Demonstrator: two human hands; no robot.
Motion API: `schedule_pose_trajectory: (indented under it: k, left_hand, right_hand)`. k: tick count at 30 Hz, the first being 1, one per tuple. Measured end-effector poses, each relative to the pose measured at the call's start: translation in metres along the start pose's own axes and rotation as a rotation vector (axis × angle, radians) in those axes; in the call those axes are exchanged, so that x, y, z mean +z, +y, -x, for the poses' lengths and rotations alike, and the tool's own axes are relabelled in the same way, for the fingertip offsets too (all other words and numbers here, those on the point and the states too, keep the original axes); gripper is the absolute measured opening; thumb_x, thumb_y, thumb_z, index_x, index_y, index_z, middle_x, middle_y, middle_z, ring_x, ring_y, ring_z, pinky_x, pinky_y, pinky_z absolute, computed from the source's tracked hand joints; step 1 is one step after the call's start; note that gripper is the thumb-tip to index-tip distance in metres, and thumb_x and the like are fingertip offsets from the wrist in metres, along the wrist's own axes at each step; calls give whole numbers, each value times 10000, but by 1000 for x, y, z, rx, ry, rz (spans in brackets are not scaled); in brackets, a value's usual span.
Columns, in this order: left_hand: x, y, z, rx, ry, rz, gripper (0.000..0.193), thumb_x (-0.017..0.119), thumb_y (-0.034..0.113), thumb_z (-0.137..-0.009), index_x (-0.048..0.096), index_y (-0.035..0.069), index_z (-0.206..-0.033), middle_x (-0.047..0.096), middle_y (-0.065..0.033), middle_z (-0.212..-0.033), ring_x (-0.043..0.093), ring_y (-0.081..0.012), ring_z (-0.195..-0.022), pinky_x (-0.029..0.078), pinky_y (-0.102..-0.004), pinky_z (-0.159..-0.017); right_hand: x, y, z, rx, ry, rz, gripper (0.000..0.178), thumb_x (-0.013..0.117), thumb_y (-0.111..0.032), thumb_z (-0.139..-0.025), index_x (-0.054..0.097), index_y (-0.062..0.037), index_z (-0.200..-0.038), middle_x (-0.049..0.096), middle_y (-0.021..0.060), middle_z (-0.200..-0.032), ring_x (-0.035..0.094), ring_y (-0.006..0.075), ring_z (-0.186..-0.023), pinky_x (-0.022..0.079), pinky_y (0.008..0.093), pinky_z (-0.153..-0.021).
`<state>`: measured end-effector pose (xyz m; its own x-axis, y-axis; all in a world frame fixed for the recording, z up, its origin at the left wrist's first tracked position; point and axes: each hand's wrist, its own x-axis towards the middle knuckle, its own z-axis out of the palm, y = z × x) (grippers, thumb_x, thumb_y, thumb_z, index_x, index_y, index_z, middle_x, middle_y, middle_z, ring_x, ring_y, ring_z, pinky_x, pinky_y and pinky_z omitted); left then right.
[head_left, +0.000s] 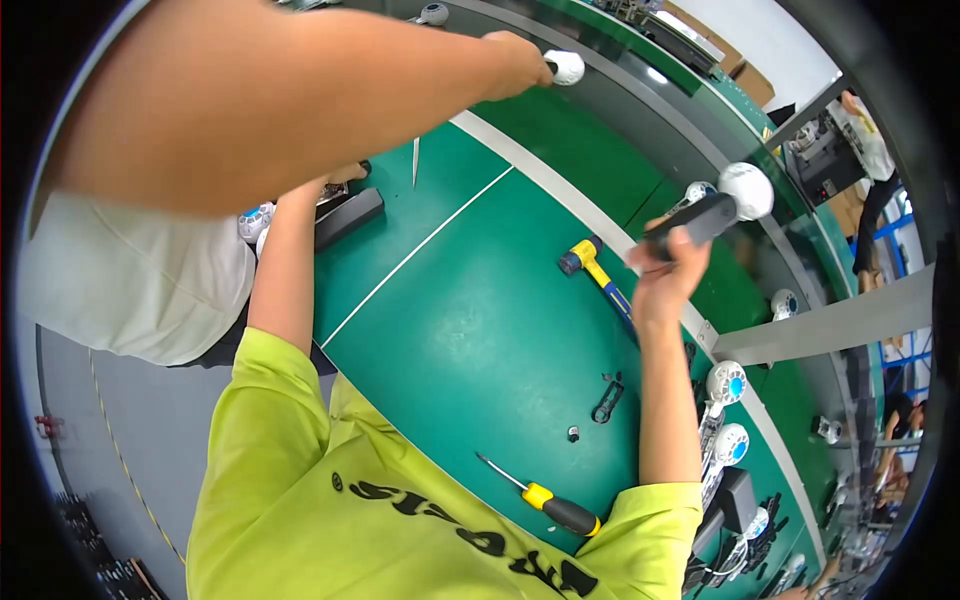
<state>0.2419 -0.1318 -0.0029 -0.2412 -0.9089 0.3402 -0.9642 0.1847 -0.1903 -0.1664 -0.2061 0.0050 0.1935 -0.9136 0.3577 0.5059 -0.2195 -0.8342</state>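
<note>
Raised over the far right of the green table, my right hand (672, 275) is closed around a dark grey handle (690, 228) with a white round head (746, 191). My left hand (338, 178) is at the left, beside a dark grey box-shaped part (348, 219). A co-worker's arm (380, 85) crosses in front and hides most of that hand, so its fingers do not show clearly. Left of my right forearm lies a yellow and blue mallet (597, 270) with a dark head. Nearer to me is a yellow and black screwdriver (538, 497).
The co-worker's hand holds another white-headed piece (566, 68) at the far side. A black loop-shaped part (607, 400) and a small metal piece (573, 433) lie on the table. White round units with blue centres (727, 382) stand at right, near a metal post (830, 325).
</note>
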Motion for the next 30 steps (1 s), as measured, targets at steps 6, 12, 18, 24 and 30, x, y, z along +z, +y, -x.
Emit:
schedule_pose_trajectory:
  k: [6,12,18,24,30]
  left_hand:
    - [-76,80,-32,-383,-289,772,375,708,162,-858,605,-21,-1168,608,-14,-737,577,-121,-674,468,-273,-622]
    - [-25,150,-50,-315,-299,1784,287,719,208,-881,584,11,-1039,565,9,-682,499,-67,-523,373,-218,-460]
    - [-3,187,-51,-448,-206,1996,333,787,171,-814,553,29,-1004,582,-5,-681,476,-43,-457,328,-190,-387]
    - [-1,193,-42,-258,-6,1850,410,863,127,-712,524,29,-922,587,-28,-640,501,-62,-415,349,-199,-338]
    - [-6,193,-36,-280,25,1979,426,873,125,-697,491,34,-863,587,-38,-629,525,-79,-411,373,-207,-335]
  right_hand:
    - [14,12,39,110,-155,50,459,681,-173,-809,379,-62,-1136,579,98,-848,577,181,-568,510,298,-458]
    - [15,34,47,180,-105,262,506,710,-175,-811,353,-65,-1152,548,72,-857,567,139,-606,450,252,-436]
    - [9,23,48,458,-103,2,566,742,-170,-807,327,-75,-1180,539,50,-875,569,108,-719,462,244,-526]
    - [20,32,51,311,-220,102,653,767,-94,-778,295,-52,-1227,593,103,-1013,609,130,-828,508,263,-662]
    - [23,25,51,453,-302,113,813,778,-55,-755,227,-28,-1353,595,126,-1102,609,143,-919,516,281,-729]
